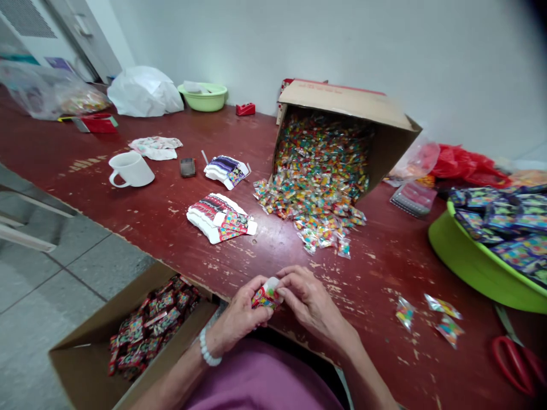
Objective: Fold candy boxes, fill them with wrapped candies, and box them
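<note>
Both my hands meet at the near edge of the red table (162,222). My left hand (239,316) and my right hand (305,299) pinch one small colourful printed box (265,295) between the fingertips, its white flap showing on top. A white bead bracelet sits on my left wrist. Ahead lies a tipped cardboard box (350,105) spilling a heap of small candy packets (316,182). Two stacks of flat unfolded boxes (220,219) (226,169) lie left of the heap.
An open carton (81,356) of filled small boxes stands low at my left. A green basin (474,262) of dark packs is at right, red scissors (515,361) near it, loose packets (444,316) between. A white mug (130,169), green bowl (204,98) and bags sit further back.
</note>
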`<state>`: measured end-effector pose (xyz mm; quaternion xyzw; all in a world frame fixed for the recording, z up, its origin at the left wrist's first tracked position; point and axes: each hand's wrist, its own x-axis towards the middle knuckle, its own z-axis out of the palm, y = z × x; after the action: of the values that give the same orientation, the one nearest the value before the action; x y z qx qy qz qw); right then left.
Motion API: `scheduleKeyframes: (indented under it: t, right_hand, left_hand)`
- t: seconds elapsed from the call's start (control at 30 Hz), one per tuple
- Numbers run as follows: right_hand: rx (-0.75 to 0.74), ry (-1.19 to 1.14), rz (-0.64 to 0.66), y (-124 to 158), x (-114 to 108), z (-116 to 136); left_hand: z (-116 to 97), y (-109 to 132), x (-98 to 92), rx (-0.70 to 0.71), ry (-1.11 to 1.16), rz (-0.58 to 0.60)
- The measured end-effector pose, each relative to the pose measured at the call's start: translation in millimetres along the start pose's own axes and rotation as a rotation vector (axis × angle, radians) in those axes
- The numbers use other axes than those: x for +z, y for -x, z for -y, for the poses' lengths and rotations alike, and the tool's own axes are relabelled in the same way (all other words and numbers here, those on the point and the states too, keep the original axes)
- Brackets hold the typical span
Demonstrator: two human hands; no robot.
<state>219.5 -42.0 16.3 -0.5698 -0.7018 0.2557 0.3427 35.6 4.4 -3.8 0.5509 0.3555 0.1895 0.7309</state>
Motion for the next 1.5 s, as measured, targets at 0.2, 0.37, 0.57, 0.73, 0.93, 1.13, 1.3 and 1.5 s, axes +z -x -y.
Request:
scheduleKeyframes:
  t: [0.2,0.37,0.57,0.73,0.93,1.13,1.3,1.5]
  right_hand:
    - [0.068,0.074,-0.023,-1.8,4.4,5.2]
    - [0.097,-0.299,0.005,-6.0,3.3,7.5]
    - [0.263,-0.475,-0.246,4.1,13.9,3.1]
    - [0.258,-0.612,-0.247,7.1,44.7,4.7]
    - [0.384,-0.748,-0.324,0.6,48.7,3.1]
    - [0.182,-0.472,-0.218,0.9,35.8,1.2]
    - [0.397,-0.745,-0.223,-0.2,40.9,0.7]
    - [0.132,-0.455,-0.111,-0.8,31.0,4.5]
  left_hand:
    - [1.7,-1.2,2.7,0.088,-0.204,-0.058]
    - [-3.9,3.0,3.8,-0.061,0.144,0.006]
    - [-8.3,-2.3,-1.1,-0.264,0.521,-0.176]
    - [-2.7,-4.6,6.2,-0.253,0.599,-0.277]
    - [1.5,-3.6,9.2,-0.140,0.539,-0.313]
    - [1.7,-1.5,8.7,-0.120,0.509,-0.287]
    - [1.3,-2.1,9.7,-0.144,0.536,-0.218]
    - [-4.8,-4.3,4.4,-0.190,0.619,-0.137]
